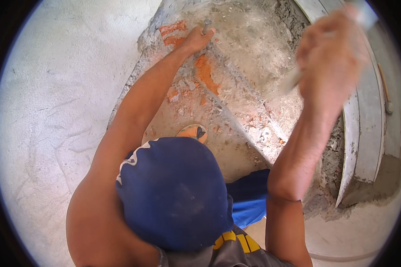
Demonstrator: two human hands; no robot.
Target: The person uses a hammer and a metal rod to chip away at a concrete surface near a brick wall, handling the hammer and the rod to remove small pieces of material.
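My left hand is closed around a metal chisel, against broken masonry with exposed orange brick at the upper middle. My right hand is raised at the upper right, blurred, gripping a tool with a pale handle, probably a hammer; its head is too smeared to make out. A strip of orange brick and scattered rubble lie below my left hand, beside long grey grooves or bars.
A white rough wall or surface fills the left. Curved pale boards and a thin wooden-handled tool line the right, near wet grey mortar. A blue cap, blue trousers and a sandaled foot occupy the lower middle.
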